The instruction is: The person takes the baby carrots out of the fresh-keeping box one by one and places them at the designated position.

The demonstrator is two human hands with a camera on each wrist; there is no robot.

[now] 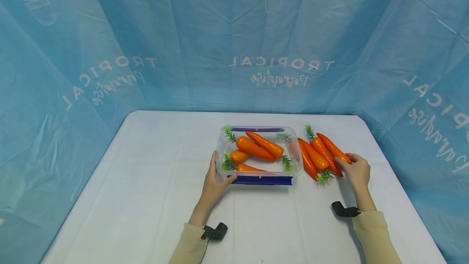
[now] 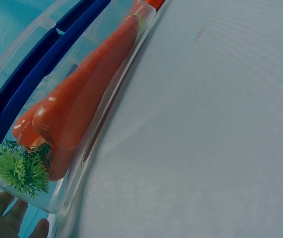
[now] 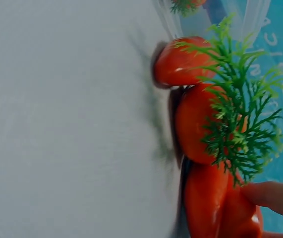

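Note:
A clear plastic container (image 1: 297,165) with blue side clips holds several orange carrots (image 1: 269,145) with green leafy tops. My left hand (image 1: 213,183) grips its front left corner, thumb over the front rim and fingers along the left side. In the left wrist view carrots (image 2: 86,89) show through the container wall. Right of the container, several more carrots (image 1: 316,157) lie side by side on the table. My right hand (image 1: 358,171) pinches the thick end of the rightmost carrot (image 1: 332,148). The right wrist view shows a fingertip (image 3: 262,192) against a carrot, beside a green top (image 3: 243,119).
A white cloth covers the table (image 1: 154,166). Blue curtains (image 1: 205,31) with printed lettering hang behind it and along both sides. A black device (image 1: 216,231) is strapped to the left wrist, and another black device (image 1: 345,210) to the right.

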